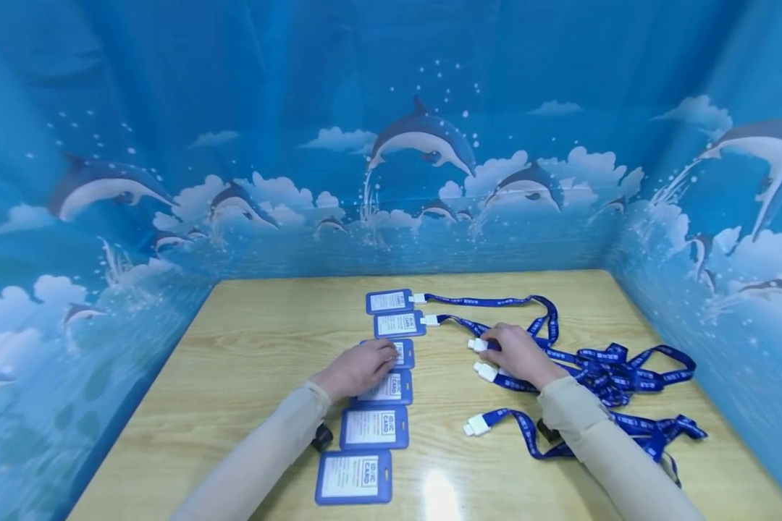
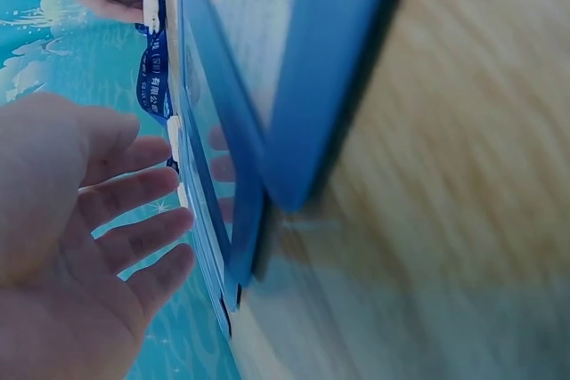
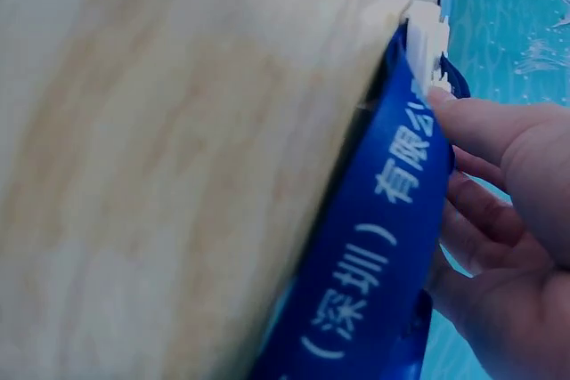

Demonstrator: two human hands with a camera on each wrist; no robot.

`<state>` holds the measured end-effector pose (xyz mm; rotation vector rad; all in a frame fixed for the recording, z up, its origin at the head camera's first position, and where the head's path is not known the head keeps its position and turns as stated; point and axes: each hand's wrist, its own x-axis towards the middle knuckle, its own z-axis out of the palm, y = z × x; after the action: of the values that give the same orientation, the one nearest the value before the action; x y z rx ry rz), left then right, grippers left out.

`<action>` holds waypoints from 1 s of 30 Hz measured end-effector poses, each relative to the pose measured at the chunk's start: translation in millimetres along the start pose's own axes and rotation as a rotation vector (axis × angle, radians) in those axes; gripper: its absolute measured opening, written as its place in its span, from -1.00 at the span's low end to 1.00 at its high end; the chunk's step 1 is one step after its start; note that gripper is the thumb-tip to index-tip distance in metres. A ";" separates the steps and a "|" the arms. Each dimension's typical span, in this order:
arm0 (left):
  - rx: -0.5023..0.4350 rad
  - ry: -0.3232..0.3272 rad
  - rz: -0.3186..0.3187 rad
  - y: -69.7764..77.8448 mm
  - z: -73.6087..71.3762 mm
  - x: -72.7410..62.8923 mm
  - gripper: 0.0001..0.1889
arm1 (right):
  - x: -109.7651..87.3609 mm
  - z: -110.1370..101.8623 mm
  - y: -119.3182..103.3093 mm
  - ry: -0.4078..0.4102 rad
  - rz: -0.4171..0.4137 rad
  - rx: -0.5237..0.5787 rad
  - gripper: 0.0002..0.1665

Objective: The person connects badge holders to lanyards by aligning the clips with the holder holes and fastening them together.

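My left hand (image 1: pixel 363 367) is over the third blue card holder (image 1: pixel 405 354) from the back, covering much of it. Its fingers look relaxed and slightly spread in the left wrist view, above the holders' edges. Across a gap to the right, my right hand (image 1: pixel 520 356) pinches a blue lanyard (image 3: pixel 383 211) close to its white clip (image 1: pixel 477 345). Two holders at the back, the rearmost one (image 1: pixel 389 301) and the one before it (image 1: pixel 400 323), have lanyards joined to them by white clips.
Nearer holders (image 1: pixel 374 427) continue the column toward the table's front. Other lanyards with white clips (image 1: pixel 486 371) lie right of it, their straps heaped (image 1: pixel 615 376) beyond my right hand. Blue dolphin-print curtain (image 1: pixel 417 239) surrounds the wooden table (image 1: pixel 234 347) at back and sides.
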<state>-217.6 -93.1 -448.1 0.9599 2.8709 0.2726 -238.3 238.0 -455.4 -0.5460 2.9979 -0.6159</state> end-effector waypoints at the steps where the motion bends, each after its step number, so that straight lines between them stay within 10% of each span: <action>1: 0.004 -0.006 0.003 -0.2 -0.4 -0.2 -0.62 | -0.1 -0.8 -0.4 0.009 -0.001 -0.002 -0.64; 30: 0.067 -0.086 0.040 -1.1 1.8 0.4 -0.54 | 20.2 -6.9 -42.2 -0.048 -0.079 0.003 -0.63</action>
<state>-218.2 -93.4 -450.1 1.0159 2.8017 0.1356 -243.9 197.3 -431.9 -0.6725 2.9419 -0.6023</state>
